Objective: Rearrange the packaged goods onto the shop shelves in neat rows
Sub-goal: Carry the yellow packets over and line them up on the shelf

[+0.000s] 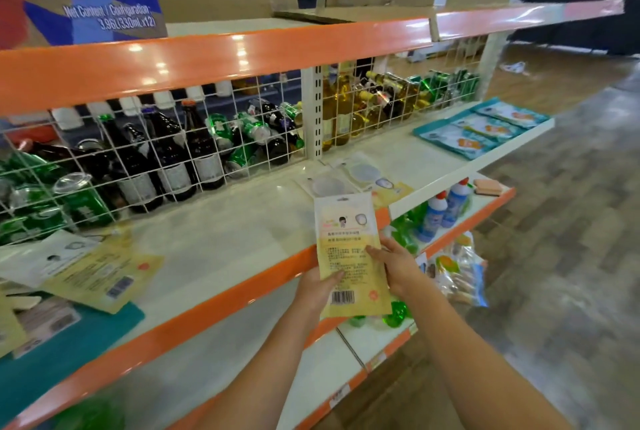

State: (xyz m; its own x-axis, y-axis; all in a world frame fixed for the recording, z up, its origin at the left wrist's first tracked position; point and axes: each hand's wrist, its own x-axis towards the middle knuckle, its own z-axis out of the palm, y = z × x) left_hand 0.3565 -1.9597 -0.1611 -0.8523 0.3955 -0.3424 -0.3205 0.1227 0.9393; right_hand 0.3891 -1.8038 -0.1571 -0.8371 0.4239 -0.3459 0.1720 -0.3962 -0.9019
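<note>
Head view: a yellow packet (350,256) held upright in front of the orange shelf edge (214,298), back side with barcode facing the camera. Left hand (320,286) gripping the lower left edge, thumb curled over the printed face; right hand (398,267) pinching the right edge, fingers laid across the front. Two-handed hold probably to square the packet up before laying it flat — both hands closed on it, neither free.

Just behind, on the middle shelf (225,232), two like packets (356,180) lying flat side by side near the wire grille (156,152), apparently the start of a row. Likely spot for the held one: the bare shelf in front of or beside that pair.

Further left, loose packets (86,263) overlapping at odd angles on a teal item (79,336), not yet sorted. Far right, blue pouches (481,128) already lined up along the shelf end.

Open room: a broad bare stretch of shelf between the loose heap and the pair, nothing standing in the path. Grille closing the back, bottles (166,156) behind it out of reach. Upper shelf's orange lip (214,55) overhanging — headroom looks ample for a flat packet. Front edge close under the hands, so a short forward reach should do.
</note>
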